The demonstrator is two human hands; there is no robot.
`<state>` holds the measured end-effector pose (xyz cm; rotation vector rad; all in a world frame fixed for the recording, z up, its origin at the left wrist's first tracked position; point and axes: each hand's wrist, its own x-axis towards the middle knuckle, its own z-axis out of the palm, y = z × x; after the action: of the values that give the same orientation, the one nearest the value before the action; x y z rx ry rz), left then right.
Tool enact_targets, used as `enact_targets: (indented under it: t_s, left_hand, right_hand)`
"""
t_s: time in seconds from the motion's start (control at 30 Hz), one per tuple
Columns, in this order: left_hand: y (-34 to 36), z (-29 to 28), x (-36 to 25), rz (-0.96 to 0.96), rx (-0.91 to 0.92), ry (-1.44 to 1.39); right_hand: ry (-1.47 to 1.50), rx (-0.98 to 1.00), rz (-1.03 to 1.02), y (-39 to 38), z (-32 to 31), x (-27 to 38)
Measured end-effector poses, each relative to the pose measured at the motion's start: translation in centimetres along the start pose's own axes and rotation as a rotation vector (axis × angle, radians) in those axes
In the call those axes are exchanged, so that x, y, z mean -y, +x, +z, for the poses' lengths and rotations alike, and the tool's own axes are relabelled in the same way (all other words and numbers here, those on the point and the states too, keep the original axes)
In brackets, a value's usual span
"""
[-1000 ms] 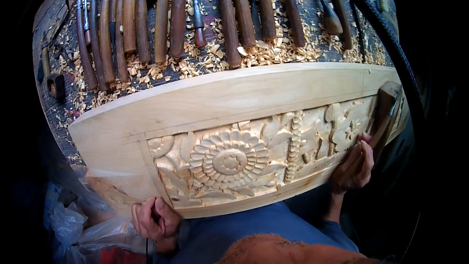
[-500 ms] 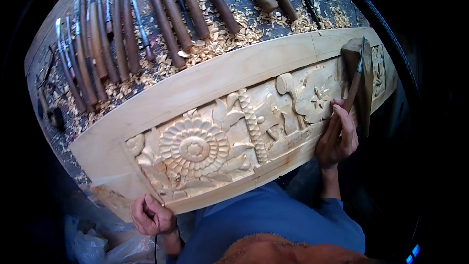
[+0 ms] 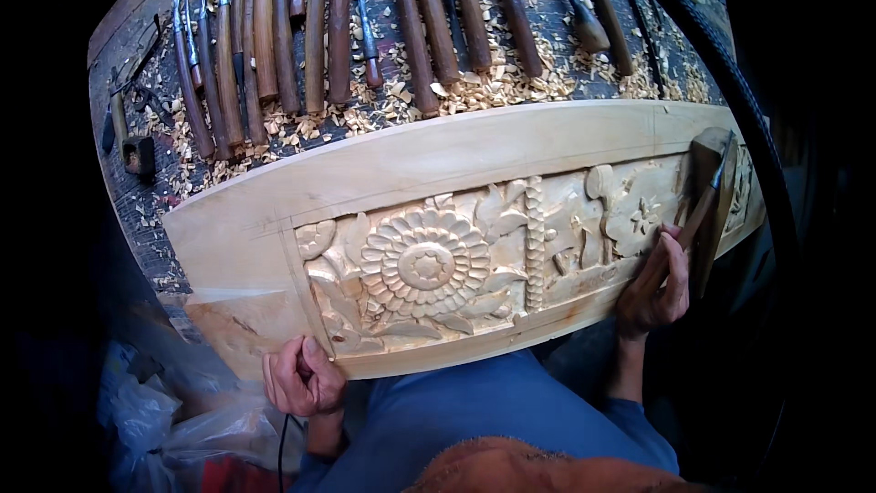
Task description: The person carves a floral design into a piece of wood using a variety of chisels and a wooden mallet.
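Observation:
A long pale wooden panel (image 3: 383, 167) lies slantwise at the near side of the bench, carved in relief with a large round flower, leaves, a twisted band and a smaller blossom. Its near left edge is pinched by my left hand (image 3: 304, 378), fingers curled. Over the right part of the panel, my right hand (image 3: 659, 290) is wrapped round the wooden handle of a chisel (image 3: 701, 212), its metal blade pointing away from me. Right beside the chisel rests a wooden mallet (image 3: 710, 148), its handle running toward me, partly hidden by the chisel.
Several chisels and gouges (image 3: 315, 32) with wooden handles lie in a row on the dark bench (image 3: 137, 27) beyond the panel. Wood shavings (image 3: 497, 91) are strewn there. A small hammer-like tool (image 3: 137, 155) is at far left; clear plastic bags (image 3: 146, 415) lie below. A dark cable (image 3: 721, 46) hangs at right.
My view has turned, so the bench, tools and panel all appear shifted right, showing more of the bench's left side. Both hands keep their hold; the chisel still lies alongside the mallet.

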<state>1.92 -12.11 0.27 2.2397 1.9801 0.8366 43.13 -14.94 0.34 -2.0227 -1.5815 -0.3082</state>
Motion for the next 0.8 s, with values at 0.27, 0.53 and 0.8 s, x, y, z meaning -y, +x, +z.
enact_targets:
  t_s: [0.27,0.53,0.8]
  left_hand:
    - [0.4,-0.5,0.0,0.019,0.085,-0.029]
    - [0.7,-0.6,0.0,0.039,0.076,-0.027]
    - [0.7,0.0,0.0,0.050,-0.048,-0.036]
  right_hand:
    - [0.024,0.027,0.042,-0.7,0.1,-0.4]
    - [0.076,0.008,0.046,-1.1,0.2,-0.5]
    - [0.024,-0.074,-0.012,0.0,0.2,0.1]
